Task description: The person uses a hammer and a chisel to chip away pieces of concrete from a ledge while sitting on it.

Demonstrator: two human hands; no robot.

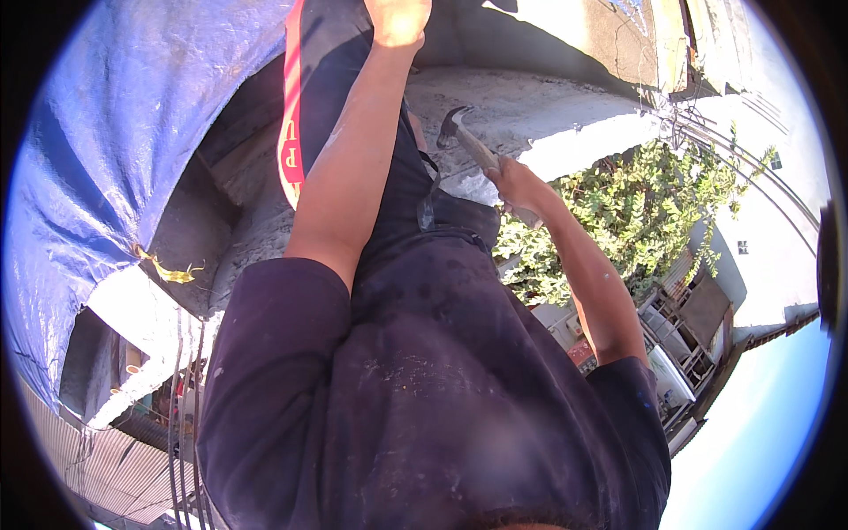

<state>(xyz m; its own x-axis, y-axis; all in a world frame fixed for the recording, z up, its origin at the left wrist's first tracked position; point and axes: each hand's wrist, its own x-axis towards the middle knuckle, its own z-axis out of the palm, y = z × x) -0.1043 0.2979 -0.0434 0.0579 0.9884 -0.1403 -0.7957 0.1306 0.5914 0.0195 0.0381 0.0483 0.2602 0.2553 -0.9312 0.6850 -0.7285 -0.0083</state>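
Note:
A claw hammer (478,150) with a worn, pale handle and a dark curved head is gripped in my right hand (523,187). Its head points up and to the left, and the handle's end sticks out below my fist. My left hand (397,19) reaches to the top edge of the picture, where its fingers are cut off, so what it touches is hidden. Beneath my left forearm is a dark trouser leg (331,97) with a red side stripe.
A blue tarp (106,132) hangs at the left, tied with a yellow strip (168,268). Rough grey concrete (495,93) lies beyond the hammer. At the right are a leafy green bush (618,208), cables (777,181) and a pale wall (768,256). Thin rods (184,415) stand at lower left.

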